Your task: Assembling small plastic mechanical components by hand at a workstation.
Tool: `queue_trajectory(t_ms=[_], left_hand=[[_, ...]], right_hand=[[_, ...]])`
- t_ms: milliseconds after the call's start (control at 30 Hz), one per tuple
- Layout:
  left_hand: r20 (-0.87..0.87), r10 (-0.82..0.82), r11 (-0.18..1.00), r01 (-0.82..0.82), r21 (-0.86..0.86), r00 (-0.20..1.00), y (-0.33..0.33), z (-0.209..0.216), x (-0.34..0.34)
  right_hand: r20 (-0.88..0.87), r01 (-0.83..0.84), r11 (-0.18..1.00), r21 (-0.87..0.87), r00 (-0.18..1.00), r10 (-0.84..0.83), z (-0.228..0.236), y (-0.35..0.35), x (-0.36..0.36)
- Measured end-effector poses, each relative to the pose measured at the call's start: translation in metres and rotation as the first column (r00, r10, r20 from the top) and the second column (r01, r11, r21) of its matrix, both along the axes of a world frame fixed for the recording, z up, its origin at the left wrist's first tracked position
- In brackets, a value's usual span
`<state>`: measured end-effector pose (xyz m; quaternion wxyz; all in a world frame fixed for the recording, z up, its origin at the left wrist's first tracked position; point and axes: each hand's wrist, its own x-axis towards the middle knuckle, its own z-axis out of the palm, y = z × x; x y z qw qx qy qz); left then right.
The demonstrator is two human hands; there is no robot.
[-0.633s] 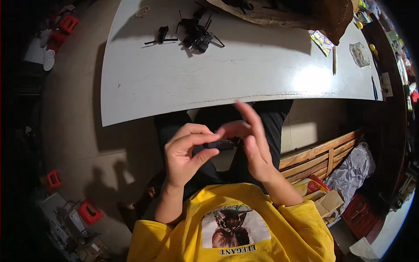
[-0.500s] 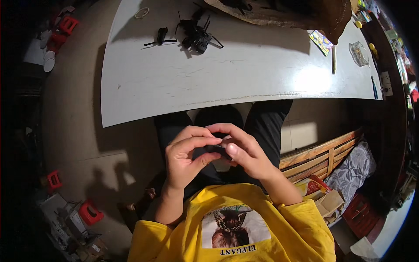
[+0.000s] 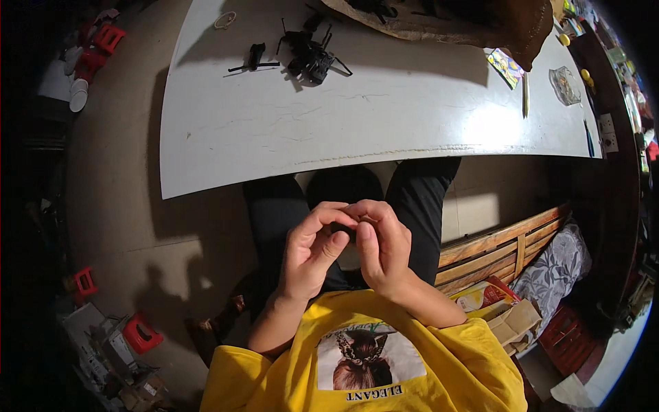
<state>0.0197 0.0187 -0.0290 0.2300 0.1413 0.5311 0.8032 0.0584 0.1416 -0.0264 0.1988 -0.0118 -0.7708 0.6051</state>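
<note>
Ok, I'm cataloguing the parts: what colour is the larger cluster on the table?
The larger cluster is black, showing best in the head view.

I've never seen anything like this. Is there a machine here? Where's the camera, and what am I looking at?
There's no machine: these are a person's own bare hands. Every picture comes from a wide camera worn on the head, looking down, so straight edges bend near the rim. The left hand and right hand meet above the lap, fingertips close together. Something dark shows between them, too hidden to identify. On the white table lie a cluster of black parts, a smaller black piece, a colourful packet and a glass dish.
</note>
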Motion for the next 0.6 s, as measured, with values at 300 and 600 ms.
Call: queue_trajectory(t_ms=[300, 600], left_hand=[[0.061, 0.008, 0.994, -0.014, 0.108, 0.998, -0.001, 0.002, -0.001], [-0.689, -0.120, 0.945, -0.130, -0.300, 0.715, -0.017, 0.009, -0.014]], right_hand=[[-0.241, 0.009, 0.901, 0.434, 0.965, 0.107, 0.003, 0.007, 0.001], [0.208, -0.097, 0.491, -0.866, 0.823, 0.529, 0.019, 0.030, 0.008]])
